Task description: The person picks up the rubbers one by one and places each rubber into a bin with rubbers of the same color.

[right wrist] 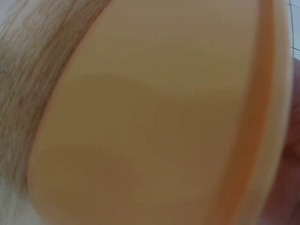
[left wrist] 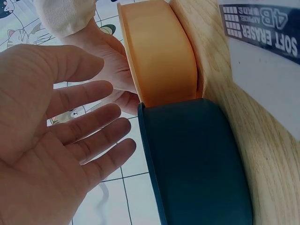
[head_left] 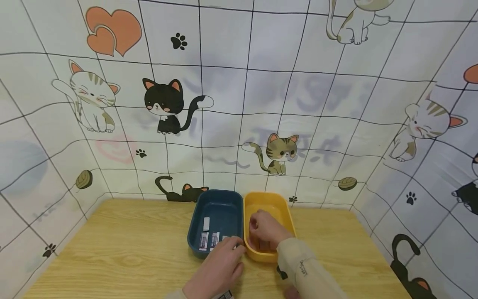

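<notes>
Left hand [head_left: 221, 265], fingers spread, grip empty, by near edge of blue tray [head_left: 225, 209] where small erasers [head_left: 203, 241] lie; right hand [head_left: 269, 228] reaches into yellow tray [head_left: 264, 201], cannot tell if grip holds anything; wrist best kept above rim, fingers low, any eraser pinched by sides

Dark teal tray [head_left: 225, 211], yellow tray [head_left: 266, 202]; cream sleeve [head_left: 304, 265]; white wall [head_left: 224, 89], black-gridded.

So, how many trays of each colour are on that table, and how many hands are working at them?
Blue tray: 1
Yellow tray: 1
Left hand: 1
Right hand: 1
Total: 4, made up of 2 trays and 2 hands
</notes>
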### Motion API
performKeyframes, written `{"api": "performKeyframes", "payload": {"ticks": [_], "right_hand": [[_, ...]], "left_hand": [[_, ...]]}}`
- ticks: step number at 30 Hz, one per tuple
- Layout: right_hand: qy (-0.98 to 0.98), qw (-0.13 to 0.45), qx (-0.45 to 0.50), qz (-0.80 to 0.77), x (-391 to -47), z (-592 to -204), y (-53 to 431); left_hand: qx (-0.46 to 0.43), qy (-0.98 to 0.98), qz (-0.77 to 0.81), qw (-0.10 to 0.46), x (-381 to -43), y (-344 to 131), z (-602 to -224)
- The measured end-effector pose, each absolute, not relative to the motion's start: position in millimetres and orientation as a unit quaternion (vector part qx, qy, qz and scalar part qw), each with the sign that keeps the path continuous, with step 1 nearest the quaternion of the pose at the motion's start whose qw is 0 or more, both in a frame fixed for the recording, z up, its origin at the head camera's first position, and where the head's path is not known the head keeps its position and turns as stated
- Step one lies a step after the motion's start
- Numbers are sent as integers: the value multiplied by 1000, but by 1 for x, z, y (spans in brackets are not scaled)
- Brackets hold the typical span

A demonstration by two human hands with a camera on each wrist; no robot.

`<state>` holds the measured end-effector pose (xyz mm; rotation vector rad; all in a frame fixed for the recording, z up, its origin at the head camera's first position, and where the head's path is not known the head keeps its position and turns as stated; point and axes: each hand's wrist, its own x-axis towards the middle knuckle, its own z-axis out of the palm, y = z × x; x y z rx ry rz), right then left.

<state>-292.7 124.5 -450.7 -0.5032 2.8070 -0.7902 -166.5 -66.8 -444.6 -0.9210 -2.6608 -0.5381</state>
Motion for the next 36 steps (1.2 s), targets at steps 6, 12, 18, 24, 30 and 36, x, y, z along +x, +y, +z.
{"api": "performKeyframes", "payload": {"ticks": [6,12,18,24,30,36], "right_hand": [[944,97,-181,-259,-297,-458,122],[950,75,-213,-215,-303,-469,119],[951,77,-208,-216,-302,-472,119],[952,84,-201,-214,-304,-472,117],[953,78,-203,-209,-305,-472,115],[954,78,-191,-216,-306,-469,114]], "left_hand": [[-311,-925,-182,124,-169,-67,-449],[-304,-930,-183,99,-168,-66,-449],[-305,-929,-184,98,-168,-67,-450],[-302,-930,-182,99,-168,-68,-449],[-303,-929,-178,112,-166,-70,-448],[-301,-930,-174,122,-165,-72,-447]]}}
